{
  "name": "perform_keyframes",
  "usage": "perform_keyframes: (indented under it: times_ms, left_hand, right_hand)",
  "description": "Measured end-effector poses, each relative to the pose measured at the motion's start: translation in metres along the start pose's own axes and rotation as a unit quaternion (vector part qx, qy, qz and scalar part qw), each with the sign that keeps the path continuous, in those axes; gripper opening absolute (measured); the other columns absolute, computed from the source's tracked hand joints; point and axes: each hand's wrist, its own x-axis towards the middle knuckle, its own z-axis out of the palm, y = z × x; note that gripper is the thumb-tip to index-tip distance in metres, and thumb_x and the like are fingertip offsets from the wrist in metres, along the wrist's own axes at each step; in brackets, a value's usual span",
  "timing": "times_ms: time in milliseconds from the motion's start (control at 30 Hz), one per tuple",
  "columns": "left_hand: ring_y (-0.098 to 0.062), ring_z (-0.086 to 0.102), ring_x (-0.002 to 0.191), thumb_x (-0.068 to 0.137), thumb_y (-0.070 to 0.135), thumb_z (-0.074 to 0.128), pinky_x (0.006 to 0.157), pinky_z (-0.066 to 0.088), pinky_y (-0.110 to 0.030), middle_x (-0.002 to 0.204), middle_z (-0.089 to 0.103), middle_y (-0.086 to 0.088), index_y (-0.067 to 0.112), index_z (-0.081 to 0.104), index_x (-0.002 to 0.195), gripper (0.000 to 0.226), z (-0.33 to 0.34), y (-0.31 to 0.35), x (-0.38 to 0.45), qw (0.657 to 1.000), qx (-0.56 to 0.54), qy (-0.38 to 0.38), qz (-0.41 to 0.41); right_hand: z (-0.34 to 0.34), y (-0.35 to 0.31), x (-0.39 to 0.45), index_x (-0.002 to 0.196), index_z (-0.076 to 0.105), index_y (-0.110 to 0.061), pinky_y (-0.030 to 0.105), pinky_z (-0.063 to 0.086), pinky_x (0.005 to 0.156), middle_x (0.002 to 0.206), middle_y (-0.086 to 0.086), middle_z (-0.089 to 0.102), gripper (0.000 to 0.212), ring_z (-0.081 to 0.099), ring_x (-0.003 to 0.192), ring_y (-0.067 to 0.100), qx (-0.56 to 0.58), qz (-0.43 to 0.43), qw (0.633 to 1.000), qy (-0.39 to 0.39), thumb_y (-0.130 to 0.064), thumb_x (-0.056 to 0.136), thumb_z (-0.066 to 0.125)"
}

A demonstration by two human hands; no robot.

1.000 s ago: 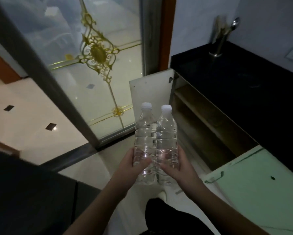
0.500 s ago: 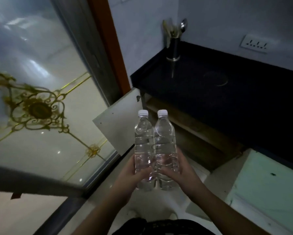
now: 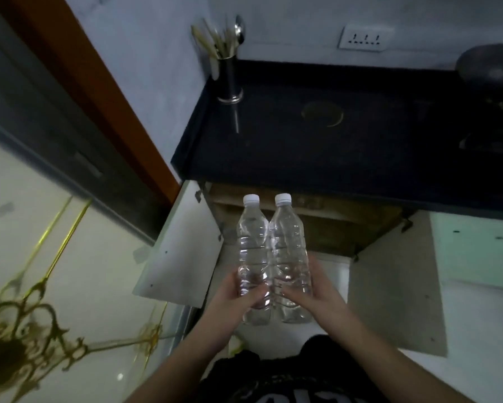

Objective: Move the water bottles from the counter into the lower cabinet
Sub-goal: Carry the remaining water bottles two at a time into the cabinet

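I held two clear plastic bottles upright and side by side, their ribbed walls touching, in front of the open cabinet (image 3: 308, 225). My left hand (image 3: 234, 298) gripped the left bottle (image 3: 251, 251) low on its body, thumb curled across the front. My right hand (image 3: 314, 292) gripped the right bottle (image 3: 288, 251) the same way, fingers wrapped round its far side. Both bottles carried white screw caps and showed a waisted, ridged shape; they appeared filled with clear liquid.

The cabinet sat under a black, smooth counter (image 3: 331, 158). Its interior looked like worn brown wood with a shelf visible near the top. Two flat, pale doors stood open: the left door (image 3: 180, 251) and the right door (image 3: 392, 292), each with small screw marks.

On the counter stood a cylindrical metal holder (image 3: 229, 80) containing spoons and other utensils, near the back left corner. A dark rounded vessel (image 3: 491, 71) sat at the far right. A white socket (image 3: 365, 39) was fixed to the wall.
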Motion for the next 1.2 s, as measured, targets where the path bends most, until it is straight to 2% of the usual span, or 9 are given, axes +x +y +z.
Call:
perform_keyframes:
  times_ms: [100, 200, 400, 600, 733, 833, 1033, 1133, 1200]
  left_hand:
    - [-0.023, 0.07, 0.1, 0.079, 0.017, 0.079, 0.081, 0.057, -0.033, 0.108, 0.073, -0.007, 0.013, 0.06, 0.12, 0.045, -0.016, -0.003, 0.023, 0.999, 0.01, -0.028, -0.029]
    - [-0.029, 0.07, 0.101, 0.065, 0.032, 0.088, 0.084, 0.056, -0.04, 0.11, 0.072, -0.01, 0.012, 0.058, 0.122, 0.067, -0.017, -0.011, 0.045, 0.997, 0.018, -0.037, -0.071]
    - [-0.02, 0.073, 0.094, 0.082, 0.018, 0.078, 0.072, 0.056, -0.025, 0.107, 0.073, -0.008, 0.016, 0.058, 0.119, 0.042, -0.01, -0.03, 0.077, 0.988, 0.079, -0.056, -0.121]
    - [-0.017, 0.073, 0.089, 0.078, 0.017, 0.081, 0.07, 0.054, -0.025, 0.096, 0.075, 0.0, 0.022, 0.061, 0.11, 0.038, -0.001, -0.039, 0.117, 0.98, 0.147, -0.004, -0.133]
    - [-0.008, 0.072, 0.081, 0.08, 0.016, 0.079, 0.066, 0.052, -0.02, 0.094, 0.075, 0.002, 0.025, 0.062, 0.106, 0.033, 0.018, -0.047, 0.149, 0.976, 0.179, 0.042, -0.119]
    - [-0.01, 0.073, 0.08, 0.077, 0.024, 0.082, 0.071, 0.058, -0.03, 0.092, 0.076, 0.005, 0.027, 0.065, 0.105, 0.034, 0.03, -0.056, 0.173, 0.971, 0.199, 0.069, -0.117]
    - [0.011, 0.063, 0.059, 0.076, 0.018, 0.082, 0.049, 0.04, -0.002, 0.08, 0.07, 0.01, 0.024, 0.067, 0.094, 0.025, 0.043, -0.088, 0.231, 0.963, 0.218, 0.13, -0.089]
    - [0.008, 0.062, 0.063, 0.075, 0.026, 0.082, 0.048, 0.04, -0.004, 0.084, 0.071, 0.012, 0.027, 0.066, 0.096, 0.027, 0.04, -0.115, 0.268, 0.956, 0.234, 0.159, -0.073]
    - [0.003, 0.066, 0.068, 0.072, 0.033, 0.082, 0.052, 0.045, -0.013, 0.086, 0.072, 0.011, 0.029, 0.067, 0.098, 0.03, 0.035, -0.133, 0.296, 0.954, 0.236, 0.174, -0.069]
  right_hand:
    - [0.013, 0.004, 0.006, 0.133, 0.045, -0.037, 0.026, 0.052, 0.09, 0.123, -0.008, 0.065, 0.061, 0.063, 0.11, 0.006, 0.02, 0.029, 0.998, 0.044, -0.029, 0.081, 0.077]
    - [0.017, 0.017, 0.008, 0.133, 0.045, -0.036, 0.029, 0.052, 0.09, 0.123, -0.011, 0.063, 0.067, 0.062, 0.109, 0.003, 0.029, 0.061, 0.993, 0.094, -0.038, 0.075, 0.078]
    - [0.004, 0.054, 0.016, 0.133, 0.042, -0.037, 0.02, 0.054, 0.077, 0.119, -0.013, 0.065, 0.066, 0.065, 0.104, 0.002, 0.068, 0.117, 0.981, 0.137, -0.019, 0.081, 0.078]
    - [-0.025, 0.089, 0.04, 0.138, 0.037, -0.039, 0.035, 0.056, 0.088, 0.124, -0.011, 0.063, 0.078, 0.066, 0.106, 0.008, 0.059, 0.173, 0.971, 0.152, -0.038, 0.072, 0.079]
    - [-0.045, 0.115, 0.065, 0.138, 0.036, -0.042, 0.043, 0.056, 0.088, 0.122, -0.014, 0.063, 0.08, 0.066, 0.105, 0.011, 0.04, 0.191, 0.965, 0.172, -0.036, 0.071, 0.079]
    - [-0.059, 0.129, 0.09, 0.14, 0.036, -0.035, 0.041, 0.058, 0.083, 0.118, -0.012, 0.063, 0.079, 0.065, 0.103, 0.012, 0.03, 0.192, 0.962, 0.192, -0.03, 0.074, 0.079]
    - [-0.077, 0.181, 0.14, 0.127, 0.046, -0.037, 0.033, 0.055, 0.078, 0.106, -0.013, 0.068, 0.065, 0.067, 0.094, 0.009, 0.006, 0.194, 0.948, 0.25, -0.03, 0.072, 0.079]
    - [-0.08, 0.216, 0.168, 0.11, 0.048, -0.049, 0.022, 0.051, 0.069, 0.1, -0.016, 0.067, 0.054, 0.066, 0.088, 0.002, -0.016, 0.179, 0.943, 0.28, -0.021, 0.076, 0.078]
    - [-0.081, 0.239, 0.188, 0.105, 0.046, -0.054, 0.023, 0.052, 0.071, 0.099, -0.018, 0.067, 0.054, 0.065, 0.087, -0.001, -0.035, 0.167, 0.936, 0.309, -0.021, 0.075, 0.078]
